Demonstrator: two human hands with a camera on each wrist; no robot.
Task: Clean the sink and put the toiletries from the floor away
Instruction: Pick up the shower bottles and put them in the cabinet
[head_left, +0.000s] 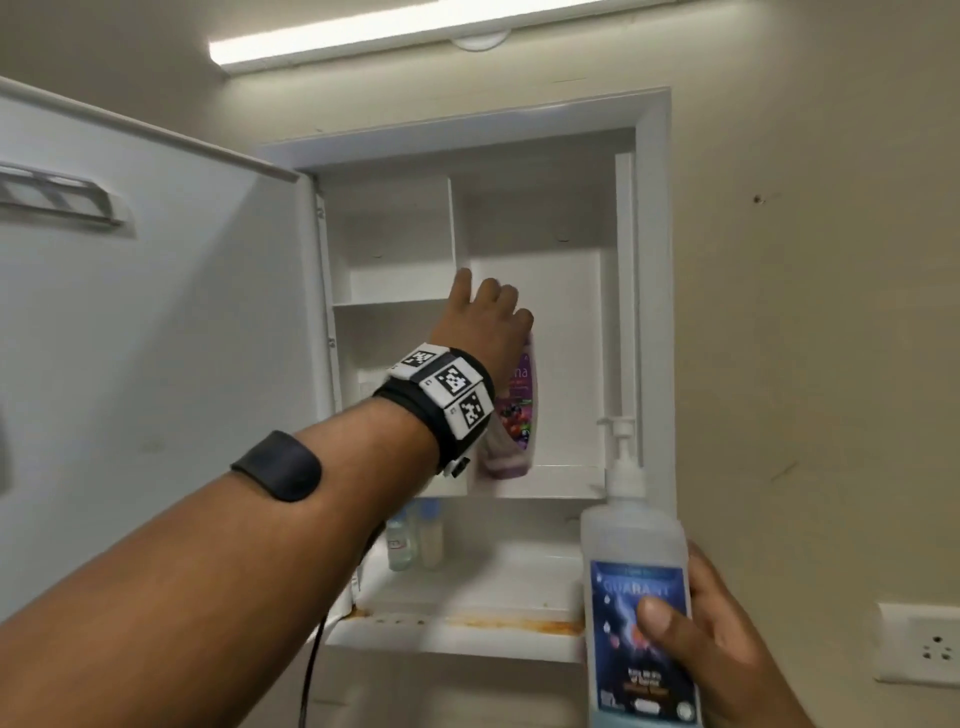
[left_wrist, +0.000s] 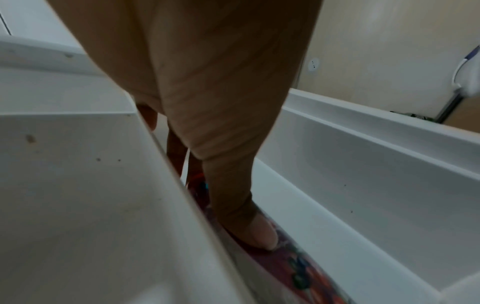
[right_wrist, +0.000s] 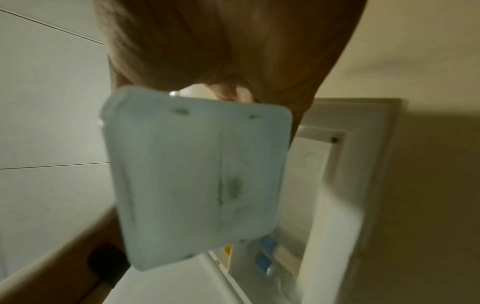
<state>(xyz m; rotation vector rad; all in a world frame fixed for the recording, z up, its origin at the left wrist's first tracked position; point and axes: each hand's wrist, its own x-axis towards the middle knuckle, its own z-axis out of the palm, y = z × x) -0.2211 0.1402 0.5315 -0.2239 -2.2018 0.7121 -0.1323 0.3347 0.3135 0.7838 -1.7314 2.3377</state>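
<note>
- Left hand (head_left: 488, 322) fingers (left_wrist: 259, 232) grip purple berry-label plastic bottle (head_left: 517, 410), standing on white cabinet shelf (head_left: 561, 480) under them.
- Right hand (head_left: 727, 639) fingers wrap translucent blue-label pump bottle (head_left: 636, 597), below the shelf.
- Risk: the purple bottle looks tilted and may topple on release.

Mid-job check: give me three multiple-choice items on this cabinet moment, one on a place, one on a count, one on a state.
1. Where is the purple bottle?
A. Right tall compartment
B. Bottom shelf
C. Floor

2. How many small bottles stand on the bottom shelf in the head view?
A. None
B. Two
C. Five

3. The cabinet door is:
A. Shut
B. Missing
C. Open

Key: 1 A, the left hand holds it there; 2 B, a pair stands side by side; 3 C, swung left. The right hand grips the pump bottle.
</note>
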